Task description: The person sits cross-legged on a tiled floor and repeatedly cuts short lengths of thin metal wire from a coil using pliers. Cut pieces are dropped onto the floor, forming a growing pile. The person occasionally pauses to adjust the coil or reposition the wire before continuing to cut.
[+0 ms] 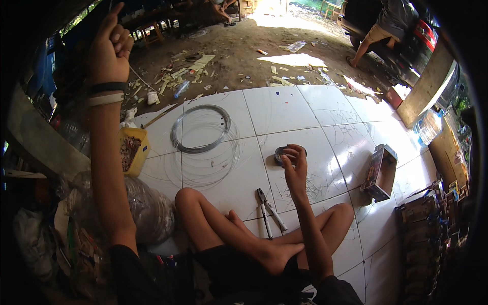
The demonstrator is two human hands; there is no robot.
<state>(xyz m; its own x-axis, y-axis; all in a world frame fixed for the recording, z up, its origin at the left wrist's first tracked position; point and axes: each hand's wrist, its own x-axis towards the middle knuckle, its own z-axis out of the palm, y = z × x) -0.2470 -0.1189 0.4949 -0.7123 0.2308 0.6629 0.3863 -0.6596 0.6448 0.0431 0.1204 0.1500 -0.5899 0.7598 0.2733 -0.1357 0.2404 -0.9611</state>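
Observation:
My left hand (pixel 113 46) is raised at the upper left, its index finger pointing up and the other fingers curled in. A thin pale line shows by the fingertip; what the fingers hold, if anything, I cannot make out. My right hand (pixel 296 165) hovers over the right side of a small dark round dish (pixel 279 154), thumb and fingers bent but apart. Whether it touches the rim is unclear. Long-nosed pliers with white handles (pixel 266 211) lie spread on the tiles before my crossed legs. Left of them rests a coil of silvery wire (pixel 176 133), with looser loops around it.
A yellow tub (pixel 138 161) of small brown pieces stands at the left, beside a large clear plastic bag (pixel 147 203). An open box (pixel 381 175) sits at the right, near stacked dark pieces (pixel 424 239). Beyond the white tiles (pixel 284 107), scraps litter the dirt; a person (pixel 389 28) bends by a vehicle.

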